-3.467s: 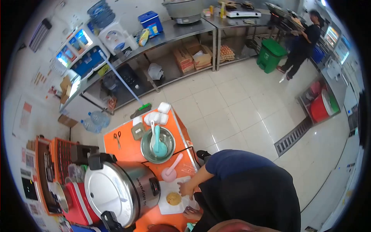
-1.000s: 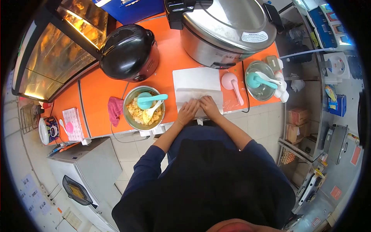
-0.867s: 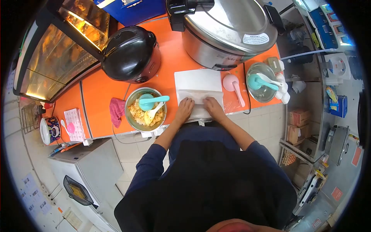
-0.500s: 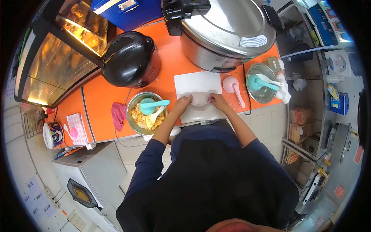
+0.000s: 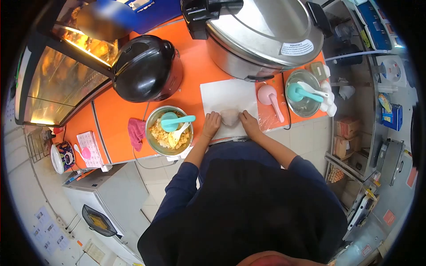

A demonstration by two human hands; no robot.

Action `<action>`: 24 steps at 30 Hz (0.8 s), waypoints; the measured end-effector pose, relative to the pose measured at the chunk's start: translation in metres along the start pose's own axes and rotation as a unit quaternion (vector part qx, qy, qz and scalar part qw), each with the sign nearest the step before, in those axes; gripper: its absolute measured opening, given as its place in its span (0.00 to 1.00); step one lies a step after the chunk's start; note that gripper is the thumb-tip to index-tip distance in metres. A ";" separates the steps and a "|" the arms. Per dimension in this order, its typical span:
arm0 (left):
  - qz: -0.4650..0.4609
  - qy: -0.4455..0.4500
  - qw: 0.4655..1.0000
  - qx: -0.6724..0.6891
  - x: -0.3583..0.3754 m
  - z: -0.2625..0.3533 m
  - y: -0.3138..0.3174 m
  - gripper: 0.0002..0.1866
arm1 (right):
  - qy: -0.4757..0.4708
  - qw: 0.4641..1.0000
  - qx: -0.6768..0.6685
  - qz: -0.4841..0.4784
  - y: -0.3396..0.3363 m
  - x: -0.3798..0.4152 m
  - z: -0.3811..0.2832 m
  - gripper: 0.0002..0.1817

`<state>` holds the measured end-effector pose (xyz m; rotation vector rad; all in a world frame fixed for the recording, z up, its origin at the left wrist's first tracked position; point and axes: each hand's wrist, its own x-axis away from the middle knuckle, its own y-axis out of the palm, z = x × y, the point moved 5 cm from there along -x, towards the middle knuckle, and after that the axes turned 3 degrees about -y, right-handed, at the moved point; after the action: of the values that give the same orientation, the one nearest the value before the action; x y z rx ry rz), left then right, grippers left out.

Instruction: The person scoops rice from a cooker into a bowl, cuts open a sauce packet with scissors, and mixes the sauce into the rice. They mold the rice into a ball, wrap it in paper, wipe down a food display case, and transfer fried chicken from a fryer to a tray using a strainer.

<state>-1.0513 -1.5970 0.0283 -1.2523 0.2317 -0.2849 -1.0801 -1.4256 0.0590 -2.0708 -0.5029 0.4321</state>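
A white wrapping sheet (image 5: 213,95) lies on the orange table's front edge. On it sits a pale rounded lump (image 5: 230,117), apparently under a thin translucent layer; what is inside cannot be made out. My left hand (image 5: 212,124) rests at the lump's left side, fingers curled on the sheet. At the right side, my right hand (image 5: 250,124) is closed in the same way, its fingertips by the lump. To the left stands a steel bowl (image 5: 152,142) of yellowish rice (image 5: 159,134), holding a turquoise scoop (image 5: 178,119) and a white rice paddle (image 5: 179,134).
Behind the sheet is a large steel pot (image 5: 248,57); a black cooker (image 5: 144,68) stands left of it. A pink scoop (image 5: 269,95) and a steel bowl with utensils (image 5: 295,106) lie right. A lit display cabinet (image 5: 53,80), pink cloth (image 5: 136,131) and a blurred shape (image 5: 106,20) are left.
My hands have moved down and apart, from the front of the lump to its two sides. More of the lump shows now. A blurred shape has appeared at the upper left.
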 end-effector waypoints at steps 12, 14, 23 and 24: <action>-0.010 -0.134 0.988 0.073 0.032 0.014 0.005 0.29 | 0.195 0.957 -0.177 -0.123 0.047 -0.062 -0.005 0.40; -0.044 -0.144 0.986 0.073 0.031 0.015 0.007 0.31 | 0.214 0.963 -0.087 -0.141 0.062 -0.064 0.002 0.47; 0.081 -0.244 0.871 0.419 0.006 0.020 -0.049 0.38 | 0.247 0.937 -0.224 -0.108 0.012 -0.101 -0.036 0.29; 0.138 -0.274 0.757 0.577 0.001 0.023 -0.069 0.37 | 0.240 0.939 -0.224 -0.099 -0.011 -0.109 -0.054 0.29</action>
<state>-1.0489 -1.5960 0.1009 -0.0093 -0.2661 0.2140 -1.1488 -1.5146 0.1071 -2.4196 -0.5356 -0.3394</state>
